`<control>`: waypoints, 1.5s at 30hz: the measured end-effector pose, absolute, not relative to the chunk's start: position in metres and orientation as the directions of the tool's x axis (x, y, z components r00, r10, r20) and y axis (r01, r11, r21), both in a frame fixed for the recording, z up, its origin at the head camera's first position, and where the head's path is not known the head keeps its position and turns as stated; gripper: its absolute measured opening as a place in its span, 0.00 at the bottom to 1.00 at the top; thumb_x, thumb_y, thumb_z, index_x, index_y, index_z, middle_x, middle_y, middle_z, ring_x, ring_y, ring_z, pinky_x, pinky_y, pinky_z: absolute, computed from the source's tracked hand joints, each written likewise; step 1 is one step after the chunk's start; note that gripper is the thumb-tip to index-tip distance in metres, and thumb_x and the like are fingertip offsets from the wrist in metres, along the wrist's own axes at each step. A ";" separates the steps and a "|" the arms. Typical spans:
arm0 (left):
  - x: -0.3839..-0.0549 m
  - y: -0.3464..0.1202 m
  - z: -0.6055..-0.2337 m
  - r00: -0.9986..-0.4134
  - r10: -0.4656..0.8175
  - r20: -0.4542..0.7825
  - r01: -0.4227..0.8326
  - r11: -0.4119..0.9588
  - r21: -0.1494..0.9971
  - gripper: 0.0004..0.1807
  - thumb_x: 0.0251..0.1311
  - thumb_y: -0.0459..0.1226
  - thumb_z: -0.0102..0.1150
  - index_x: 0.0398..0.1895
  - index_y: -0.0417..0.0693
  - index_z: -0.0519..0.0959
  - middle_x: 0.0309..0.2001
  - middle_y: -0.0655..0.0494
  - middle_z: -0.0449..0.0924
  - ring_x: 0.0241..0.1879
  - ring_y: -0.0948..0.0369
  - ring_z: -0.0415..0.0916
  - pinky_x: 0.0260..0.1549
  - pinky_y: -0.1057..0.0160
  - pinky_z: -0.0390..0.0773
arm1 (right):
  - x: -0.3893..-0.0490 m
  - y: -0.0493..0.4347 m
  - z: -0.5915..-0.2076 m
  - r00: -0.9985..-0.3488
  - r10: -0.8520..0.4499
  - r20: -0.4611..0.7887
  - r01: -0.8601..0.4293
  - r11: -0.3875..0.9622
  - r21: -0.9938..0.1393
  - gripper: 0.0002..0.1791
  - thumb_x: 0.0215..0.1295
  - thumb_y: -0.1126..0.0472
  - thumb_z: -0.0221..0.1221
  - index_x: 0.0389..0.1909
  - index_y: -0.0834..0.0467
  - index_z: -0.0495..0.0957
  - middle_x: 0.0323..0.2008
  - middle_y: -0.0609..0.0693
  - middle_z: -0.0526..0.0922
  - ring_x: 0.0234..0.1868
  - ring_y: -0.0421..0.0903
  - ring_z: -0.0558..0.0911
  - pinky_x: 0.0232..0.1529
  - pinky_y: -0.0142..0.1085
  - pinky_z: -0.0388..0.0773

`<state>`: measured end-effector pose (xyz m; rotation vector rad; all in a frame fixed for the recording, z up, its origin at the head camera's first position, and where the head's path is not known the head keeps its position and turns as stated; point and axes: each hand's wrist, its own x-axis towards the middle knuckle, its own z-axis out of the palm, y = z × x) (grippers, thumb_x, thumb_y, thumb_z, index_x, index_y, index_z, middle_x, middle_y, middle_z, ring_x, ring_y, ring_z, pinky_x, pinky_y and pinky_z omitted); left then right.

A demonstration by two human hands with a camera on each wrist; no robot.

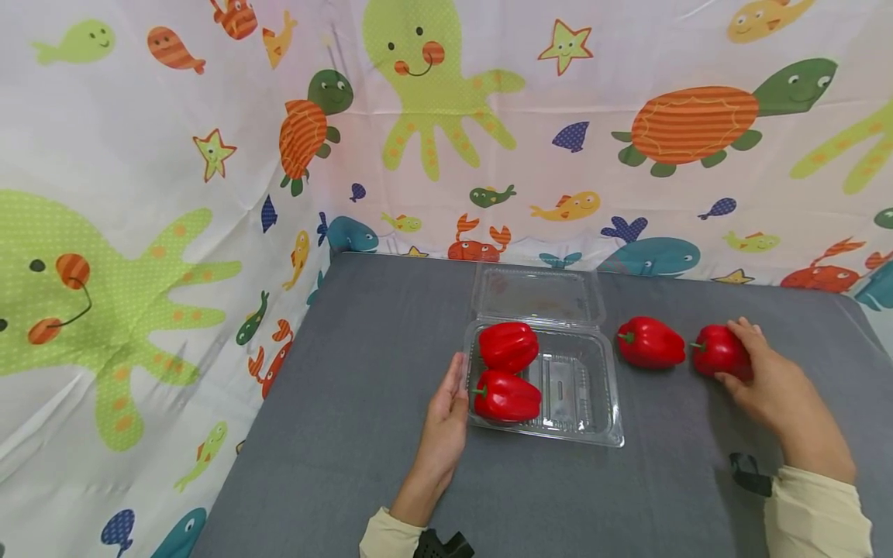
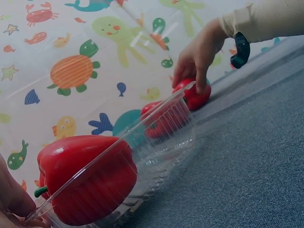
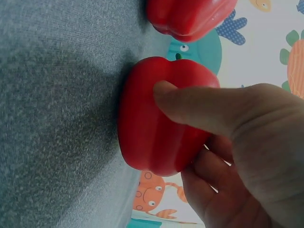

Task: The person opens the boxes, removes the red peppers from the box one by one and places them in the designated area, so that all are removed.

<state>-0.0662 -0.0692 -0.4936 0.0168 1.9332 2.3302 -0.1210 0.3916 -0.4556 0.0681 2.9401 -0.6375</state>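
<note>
On the right, my right hand [image 1: 784, 395] grips a red bell pepper [image 1: 718, 353], thumb on one side and fingers on the other. The right wrist view shows this bell pepper [image 3: 149, 121] low against the grey cloth. Just left of it lies a second bell pepper [image 1: 650, 342]. My left hand [image 1: 443, 426] pinches the left rim of a clear plastic clamshell container [image 1: 586, 434], whose lid [image 1: 537, 294] is folded back. Inside, along the left side, sit two more red bell peppers, a rear one [image 1: 508, 346] and a front one [image 1: 509, 397].
A grey cloth [image 1: 335, 434] covers the table. Behind and to the left hangs a white curtain [image 1: 446, 201] printed with sea animals, meeting the table's back edge just behind the container lid.
</note>
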 end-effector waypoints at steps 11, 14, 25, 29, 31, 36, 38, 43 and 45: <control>-0.067 -0.069 -0.494 -0.993 0.095 -0.066 -0.082 -0.178 0.981 0.34 0.83 0.29 0.37 0.87 0.49 0.47 0.85 0.59 0.48 0.84 0.58 0.43 0.79 0.53 0.52 | -0.117 0.392 -0.455 -0.990 0.039 -0.134 0.089 0.915 -0.393 0.64 0.61 0.60 0.75 0.85 0.61 0.39 0.80 0.74 0.39 0.71 0.86 0.52 0.50 0.83 0.66; -0.067 -0.069 -0.494 -0.993 0.094 -0.069 -0.084 -0.173 0.981 0.34 0.83 0.29 0.37 0.87 0.48 0.47 0.86 0.59 0.48 0.84 0.58 0.42 0.80 0.52 0.51 | -0.115 0.389 -0.451 -0.992 0.046 -0.118 0.088 0.919 -0.385 0.63 0.61 0.59 0.74 0.85 0.61 0.39 0.80 0.73 0.40 0.70 0.86 0.54 0.50 0.83 0.66; -0.067 -0.068 -0.494 -0.993 0.096 -0.068 -0.084 -0.174 0.981 0.34 0.83 0.29 0.37 0.87 0.49 0.47 0.85 0.59 0.48 0.84 0.60 0.43 0.79 0.53 0.52 | -0.099 0.334 -0.405 -0.999 -0.017 0.035 -0.029 0.924 -0.382 0.56 0.70 0.43 0.67 0.87 0.51 0.42 0.80 0.72 0.51 0.63 0.85 0.68 0.52 0.81 0.67; -0.067 -0.068 -0.494 -0.993 0.098 -0.068 -0.085 -0.181 0.980 0.34 0.83 0.29 0.37 0.87 0.48 0.47 0.85 0.59 0.48 0.84 0.60 0.43 0.80 0.54 0.52 | -0.090 0.298 -0.389 -0.980 -0.129 0.153 -0.181 0.895 -0.407 0.54 0.69 0.44 0.69 0.87 0.46 0.48 0.78 0.68 0.62 0.51 0.76 0.81 0.47 0.72 0.80; -0.066 -0.068 -0.494 -0.993 0.098 -0.067 -0.084 -0.179 0.980 0.34 0.83 0.29 0.38 0.87 0.48 0.46 0.85 0.59 0.48 0.84 0.60 0.43 0.79 0.54 0.52 | -0.085 0.280 -0.385 -0.958 -0.189 0.217 -0.265 0.873 -0.410 0.55 0.66 0.46 0.72 0.87 0.45 0.50 0.78 0.65 0.65 0.41 0.65 0.88 0.42 0.65 0.85; -0.067 -0.068 -0.494 -0.993 0.101 -0.065 -0.082 -0.170 0.982 0.34 0.83 0.30 0.39 0.87 0.48 0.46 0.86 0.59 0.47 0.84 0.59 0.43 0.78 0.54 0.55 | -0.076 0.234 -0.379 -0.931 -0.282 0.234 -0.358 0.833 -0.422 0.56 0.65 0.45 0.73 0.87 0.42 0.50 0.81 0.57 0.63 0.25 0.41 0.86 0.36 0.52 0.90; -0.067 -0.068 -0.493 -0.993 0.103 -0.065 -0.082 -0.170 0.982 0.34 0.83 0.30 0.39 0.87 0.49 0.45 0.86 0.60 0.48 0.84 0.59 0.43 0.78 0.55 0.55 | -0.074 0.218 -0.378 -0.933 -0.298 0.202 -0.359 0.825 -0.436 0.55 0.65 0.42 0.72 0.87 0.42 0.49 0.81 0.55 0.62 0.26 0.40 0.86 0.34 0.47 0.90; -0.067 -0.069 -0.493 -0.992 0.104 -0.068 -0.086 -0.173 0.981 0.34 0.83 0.31 0.39 0.87 0.49 0.45 0.86 0.60 0.48 0.84 0.59 0.43 0.78 0.55 0.55 | -0.071 0.186 -0.387 -0.913 -0.361 0.191 -0.408 0.793 -0.452 0.55 0.65 0.40 0.71 0.86 0.44 0.51 0.82 0.53 0.61 0.48 0.55 0.91 0.37 0.45 0.90; -0.067 -0.069 -0.493 -0.992 0.104 -0.070 -0.087 -0.171 0.981 0.35 0.83 0.30 0.40 0.87 0.49 0.45 0.86 0.60 0.48 0.84 0.59 0.44 0.78 0.56 0.55 | -0.069 0.176 -0.394 -0.901 -0.384 0.200 -0.433 0.780 -0.451 0.56 0.64 0.41 0.72 0.86 0.45 0.52 0.81 0.52 0.62 0.53 0.57 0.89 0.36 0.42 0.90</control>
